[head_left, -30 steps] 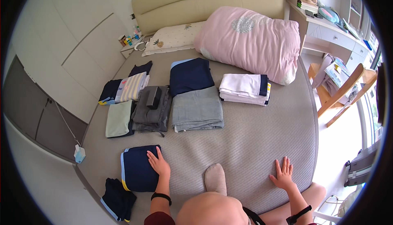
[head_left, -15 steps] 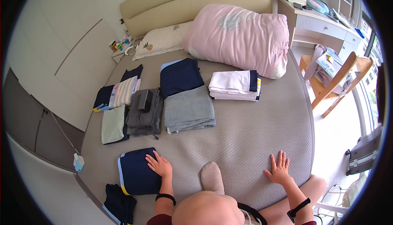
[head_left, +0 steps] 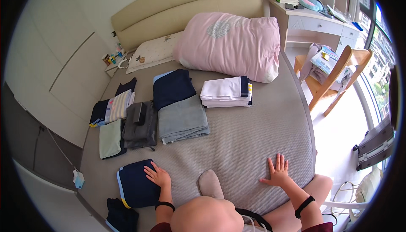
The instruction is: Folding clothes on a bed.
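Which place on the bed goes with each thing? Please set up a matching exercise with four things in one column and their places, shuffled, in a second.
Things:
1. left hand
2. right hand
3. pink duvet
4. white folded stack

Places:
A. flat on the bare grey mattress
B. bundled at the head of the bed
C. resting on the navy folded garment
D. just in front of the pink duvet

Pairs: 1-C, 2-A, 3-B, 4-D

Bright daylight from right; fisheye-warped edges
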Motion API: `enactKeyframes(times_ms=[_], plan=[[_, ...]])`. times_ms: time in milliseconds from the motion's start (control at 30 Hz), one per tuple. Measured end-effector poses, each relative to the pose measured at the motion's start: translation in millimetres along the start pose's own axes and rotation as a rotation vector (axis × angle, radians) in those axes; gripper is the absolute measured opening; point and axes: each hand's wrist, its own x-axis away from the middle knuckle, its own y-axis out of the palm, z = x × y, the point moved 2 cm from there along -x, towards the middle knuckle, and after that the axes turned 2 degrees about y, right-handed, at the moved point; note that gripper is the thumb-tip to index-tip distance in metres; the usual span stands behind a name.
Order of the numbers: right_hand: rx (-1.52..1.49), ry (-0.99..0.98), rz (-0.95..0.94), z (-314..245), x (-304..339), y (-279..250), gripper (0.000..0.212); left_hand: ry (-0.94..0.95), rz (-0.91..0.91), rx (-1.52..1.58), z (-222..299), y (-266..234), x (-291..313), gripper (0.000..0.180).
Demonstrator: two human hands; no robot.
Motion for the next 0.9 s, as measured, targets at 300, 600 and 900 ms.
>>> enactKeyframes(times_ms=[300,600,900], plan=[[0.234,0.157,-0.12,-7,-2,-1,0.119,0.102,0.003,0.271,53,2,-22,0.076],[0.197,0.087,-0.058,-9,-3,-1,0.118,0.156,0.143,0.888,110,25,-115,0.048],[0.182,0.087,-0.078,-12,-3,-3,0.118,-0.045,-0.406,1.284,84,31,-169,0.043]])
